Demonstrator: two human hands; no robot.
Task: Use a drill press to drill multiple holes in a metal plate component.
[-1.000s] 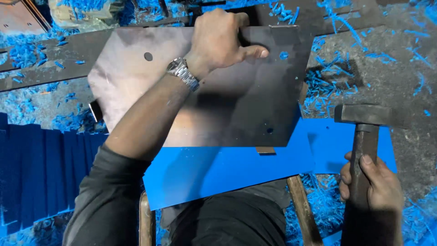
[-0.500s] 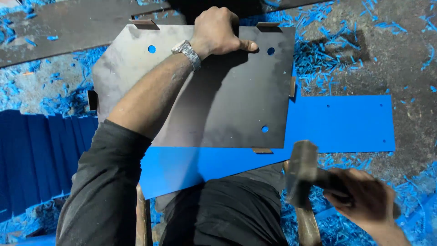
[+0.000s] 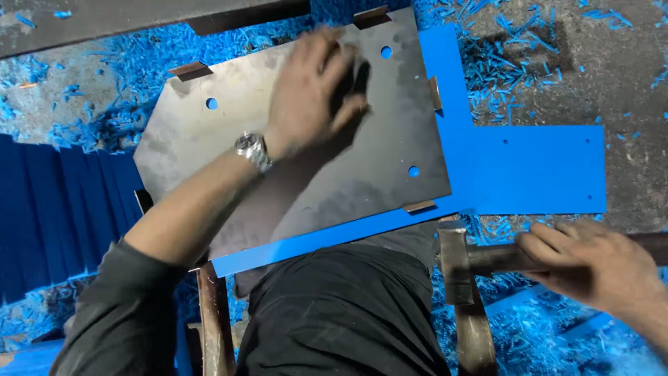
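A: The floor [image 3: 612,76] is grey concrete strewn with blue shavings [image 3: 529,63]. What lies on it?

B: Taking the dark metal plate [image 3: 348,174] as landmark: a stack of blue sheets [image 3: 56,216] sits to its left, and a blue sheet [image 3: 536,170] lies under it, sticking out to its right.

A: And the hands?

B: The left hand [image 3: 313,94] rests flat and open on the plate's upper part. The right hand [image 3: 591,264], below and right of the plate, is closed round a hammer [image 3: 466,261].

A: How would the plate handle?

B: Stiff, probably heavy, smooth-faced; best gripped at an edge. It is dull grey, with round holes and small bent tabs.
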